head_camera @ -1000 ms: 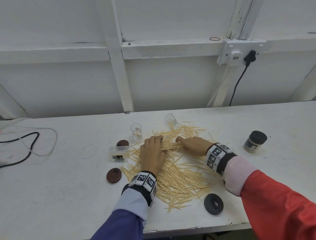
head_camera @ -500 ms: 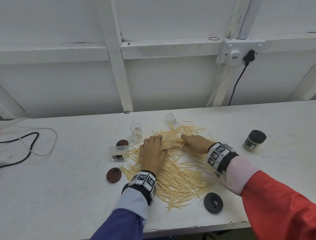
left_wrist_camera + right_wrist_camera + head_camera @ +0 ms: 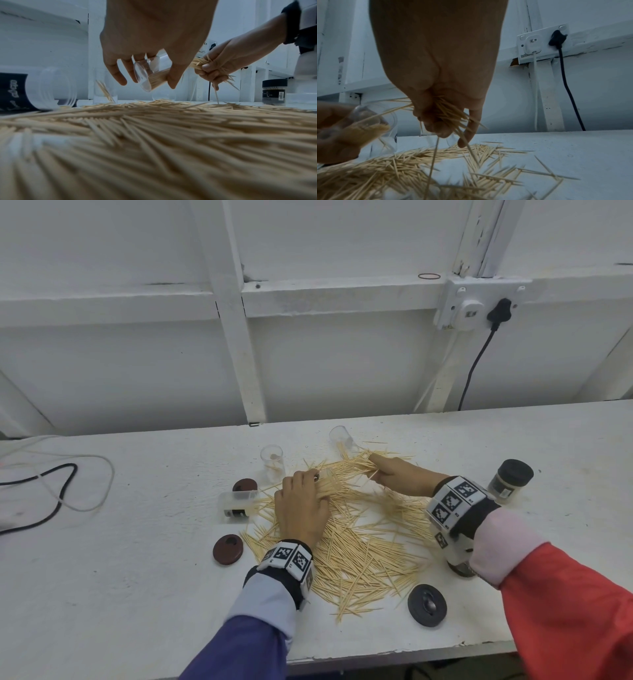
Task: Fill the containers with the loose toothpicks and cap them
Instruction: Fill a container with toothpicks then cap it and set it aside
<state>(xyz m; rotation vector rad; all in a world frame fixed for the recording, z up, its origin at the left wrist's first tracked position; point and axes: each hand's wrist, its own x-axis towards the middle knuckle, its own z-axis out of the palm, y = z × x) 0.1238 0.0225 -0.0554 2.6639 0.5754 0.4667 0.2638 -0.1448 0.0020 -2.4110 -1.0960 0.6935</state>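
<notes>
A wide heap of loose toothpicks (image 3: 356, 542) covers the white table (image 3: 137, 577). My left hand (image 3: 301, 505) holds a small clear container (image 3: 149, 75) tilted on its side above the heap, partly filled with toothpicks. My right hand (image 3: 394, 477) grips a bundle of toothpicks (image 3: 200, 63) whose ends point at that container's mouth; a few sticks dangle from the fist (image 3: 440, 121). One clear container (image 3: 273, 462) stands upright behind, another (image 3: 342, 440) leans at the heap's far edge, and a labelled one (image 3: 236, 503) lies on its side at left.
Two brown caps (image 3: 245, 485) (image 3: 227, 549) lie left of the heap, a black cap (image 3: 427, 605) near the front edge. A capped, filled jar (image 3: 510, 481) stands at right. Cables (image 3: 61, 491) lie at far left; a wall socket with a black plug (image 3: 498, 309) is behind.
My right hand has drawn back to the right, away from the left hand, with a bundle of toothpicks in its grip. The left hand has stayed nearly in place.
</notes>
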